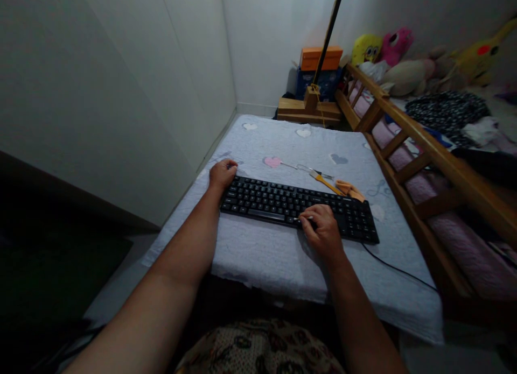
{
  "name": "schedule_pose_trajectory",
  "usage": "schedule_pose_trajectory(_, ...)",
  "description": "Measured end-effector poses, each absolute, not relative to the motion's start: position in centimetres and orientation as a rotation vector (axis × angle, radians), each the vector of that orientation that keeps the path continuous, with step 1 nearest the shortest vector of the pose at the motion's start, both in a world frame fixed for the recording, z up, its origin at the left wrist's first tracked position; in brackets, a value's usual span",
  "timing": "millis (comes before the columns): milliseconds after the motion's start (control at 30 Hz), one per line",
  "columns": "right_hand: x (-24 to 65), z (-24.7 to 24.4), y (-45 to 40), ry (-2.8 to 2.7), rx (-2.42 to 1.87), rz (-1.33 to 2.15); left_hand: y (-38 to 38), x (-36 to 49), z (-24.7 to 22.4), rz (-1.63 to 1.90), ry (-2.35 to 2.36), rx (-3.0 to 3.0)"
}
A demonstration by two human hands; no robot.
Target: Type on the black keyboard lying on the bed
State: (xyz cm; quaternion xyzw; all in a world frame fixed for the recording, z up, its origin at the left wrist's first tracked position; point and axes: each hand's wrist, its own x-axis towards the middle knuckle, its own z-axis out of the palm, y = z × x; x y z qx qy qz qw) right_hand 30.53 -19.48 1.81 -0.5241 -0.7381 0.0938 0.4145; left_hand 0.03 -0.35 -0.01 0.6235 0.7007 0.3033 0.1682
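A black keyboard (pixel 274 199) lies at a slant on the cloth-covered table. My left hand (pixel 222 175) is closed at its far left corner, fingers curled at the edge; the fingertips are partly hidden. Over the lower key rows, my right hand (pixel 323 228) pinches a thin white cotton swab (pixel 298 219), whose tip is at the keys right of the space bar. Behind the keyboard lie a flat brush (pixel 328 184) with a yellow handle, a folded orange cloth (pixel 350 190) and a thin metal tool (pixel 325 175). A slim, pale stick (pixel 288 165) lies left of them.
The heart-patterned tablecloth (pixel 258 250) hangs over the table's front edge. A black cable (pixel 398 267) runs off to the right. A wooden bed rail (pixel 436 153) borders the right side, and a pale wall panel (pixel 161 94) the left. Behind stands a wooden stand (pixel 309 110) with a pole.
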Motion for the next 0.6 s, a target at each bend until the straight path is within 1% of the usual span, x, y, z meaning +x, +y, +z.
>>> schedule_pose_trajectory(600,30.53,1.48,-19.43,-1.813,-1.361,0.146,-0.41,-0.28,-0.29,0.919,1.933,1.736)
